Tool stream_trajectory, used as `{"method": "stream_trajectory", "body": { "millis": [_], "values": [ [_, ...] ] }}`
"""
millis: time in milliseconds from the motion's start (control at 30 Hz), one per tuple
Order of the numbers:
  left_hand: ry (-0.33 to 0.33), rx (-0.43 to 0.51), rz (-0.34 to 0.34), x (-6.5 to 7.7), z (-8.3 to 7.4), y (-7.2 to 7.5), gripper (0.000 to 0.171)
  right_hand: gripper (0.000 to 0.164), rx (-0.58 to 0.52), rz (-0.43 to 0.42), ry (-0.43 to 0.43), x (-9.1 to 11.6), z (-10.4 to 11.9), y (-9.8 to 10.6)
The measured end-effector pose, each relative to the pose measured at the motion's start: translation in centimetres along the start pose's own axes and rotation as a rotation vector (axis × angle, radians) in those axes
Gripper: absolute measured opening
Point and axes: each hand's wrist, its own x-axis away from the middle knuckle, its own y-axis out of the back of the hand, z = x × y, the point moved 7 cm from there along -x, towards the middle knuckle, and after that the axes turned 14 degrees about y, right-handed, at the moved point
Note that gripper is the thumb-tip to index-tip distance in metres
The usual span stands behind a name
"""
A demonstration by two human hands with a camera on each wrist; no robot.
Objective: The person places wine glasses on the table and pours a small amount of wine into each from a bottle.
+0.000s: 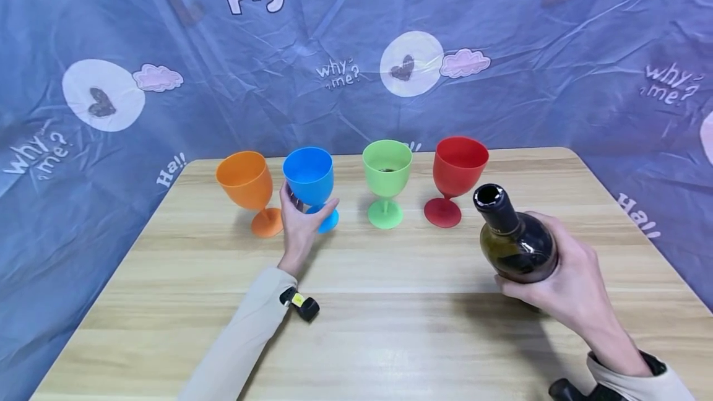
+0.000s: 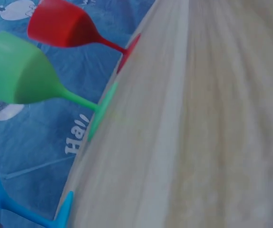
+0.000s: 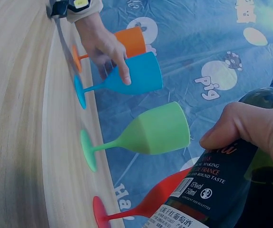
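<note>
My left hand (image 1: 301, 221) holds a blue plastic goblet (image 1: 309, 172) low on its bowl, the thumb along the near side and the fingers on the left. The goblet stands upright with its foot at the table. My right hand (image 1: 562, 283) grips a dark wine bottle (image 1: 520, 243) round its body, the open neck pointing up and away to the left. In the right wrist view the bottle's printed label (image 3: 189, 190) shows below the thumb. A green goblet (image 1: 387, 172) with a little dark liquid inside stands between the hands.
An orange goblet (image 1: 246, 181) stands left of the blue one. A red goblet (image 1: 459, 169) stands right of the green one, behind the bottle. All line the far part of the wooden table (image 1: 401, 339). A blue printed cloth (image 1: 312, 30) hangs behind it.
</note>
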Motion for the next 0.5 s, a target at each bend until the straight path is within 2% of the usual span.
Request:
{"method": "stream_trajectory", "body": {
  "millis": [200, 500],
  "values": [
    [-0.038, 0.04, -0.002, -0.5, 0.2, -0.3, 0.101, 0.098, 0.005, 0.0, 0.018, 0.0, 0.1, 0.0],
    [-0.078, 0.036, -0.036, -1.1, 0.3, -0.5, 0.098, 0.097, 0.033, 0.006, 0.035, 0.0, 0.1, 0.0]
  ]
}}
